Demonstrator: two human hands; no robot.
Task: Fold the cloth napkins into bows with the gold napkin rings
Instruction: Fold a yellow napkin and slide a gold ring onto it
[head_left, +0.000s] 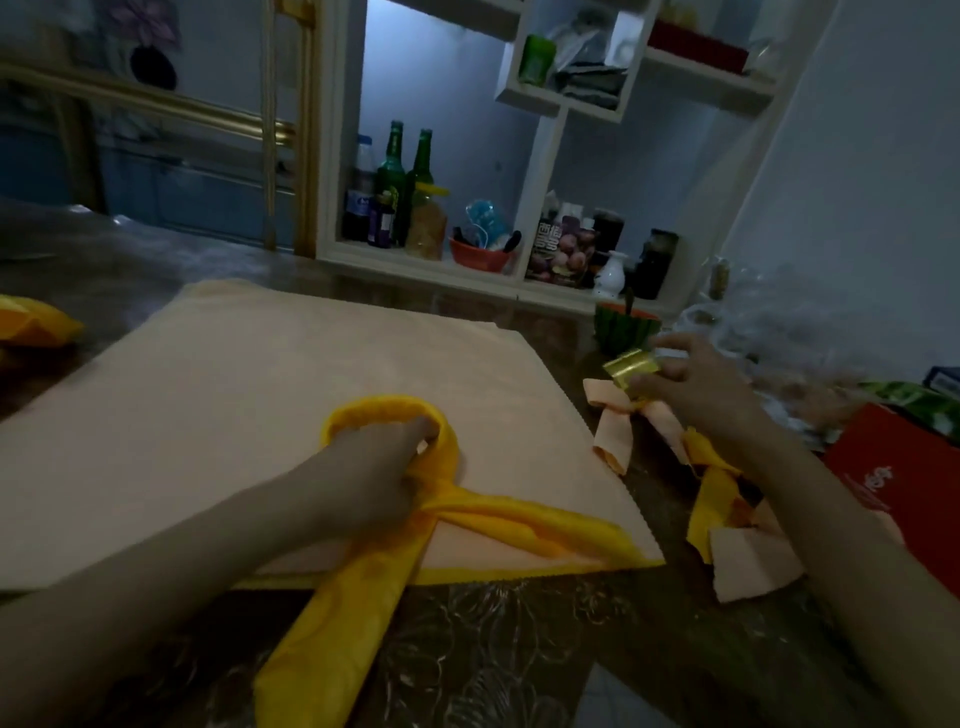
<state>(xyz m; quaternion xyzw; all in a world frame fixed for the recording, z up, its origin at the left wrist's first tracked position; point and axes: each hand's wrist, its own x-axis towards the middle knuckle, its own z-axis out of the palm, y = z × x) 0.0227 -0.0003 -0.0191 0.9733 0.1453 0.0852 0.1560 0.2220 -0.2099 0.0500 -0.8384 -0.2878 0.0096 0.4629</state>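
So the left hand is down on the yellow napkin, fingers curled and gripping it right where the folded strip crosses over itself. Past the knuckles the strip makes a round loop, and the two tails run back toward the person, one going off the near edge to the lower left and the other lying flat out to the right. All of that sits on a big peach napkin spread flat on the tabletop, with a thin yellow edge peeking out from under its near side. The right hand is off to the right, lifted a bit, pinching a gold napkin ring between thumb and fingertips. Just under that ring is a peach bow lying on the tabletop beside the big napkin's right edge, and nearer the forearm there's a jumble of more yellow and peach napkin pieces. Further right is a red box, and behind the right hand a green watermelon-striped bowl. Another yellow cloth sits at the far left. Along the back is a white shelf unit with green glass bottles and jars. It's pretty dim and blurry, so small details are hard to make out.
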